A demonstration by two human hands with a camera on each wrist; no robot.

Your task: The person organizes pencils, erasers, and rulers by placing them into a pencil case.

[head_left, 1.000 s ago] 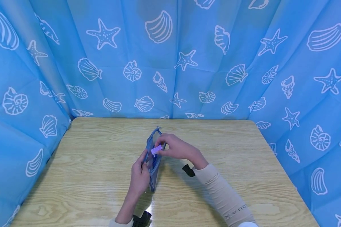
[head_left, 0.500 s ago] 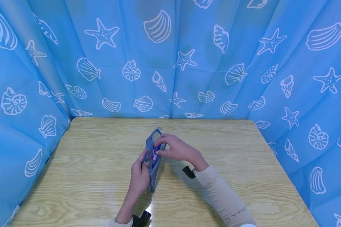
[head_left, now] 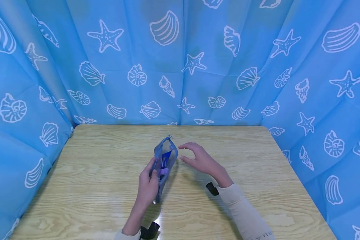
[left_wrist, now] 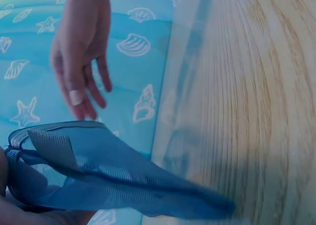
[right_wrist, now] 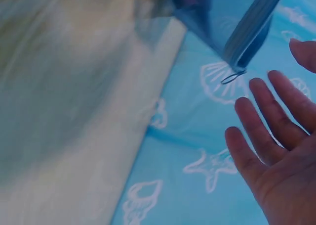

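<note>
A blue mesh zipper pouch (head_left: 162,188) stands with its mouth spread over the table, gripped at its left side by my left hand (head_left: 148,185). Inside lie a small purple piece (head_left: 164,171) and a dark blue item (head_left: 166,155), both partly hidden by the walls. In the left wrist view the pouch's mesh side (left_wrist: 118,170) fills the lower part, with the thumb at its edge. My right hand (head_left: 201,160) hovers just right of the pouch, fingers parted and holding nothing. The right wrist view shows its spread fingers (right_wrist: 266,131) beside the zipper end (right_wrist: 239,62) with its pull ring.
The wooden table (head_left: 108,160) extends around the pouch on all sides. Behind it and at both sides hangs a blue curtain (head_left: 210,43) printed with white shells and starfish. A black wrist strap piece (head_left: 150,230) sits at the left wrist, low over the table.
My right hand has let go of the purple piece inside the pouch and drawn out to the right. The pouch's mouth now gapes wider; the left hand keeps its grip.
</note>
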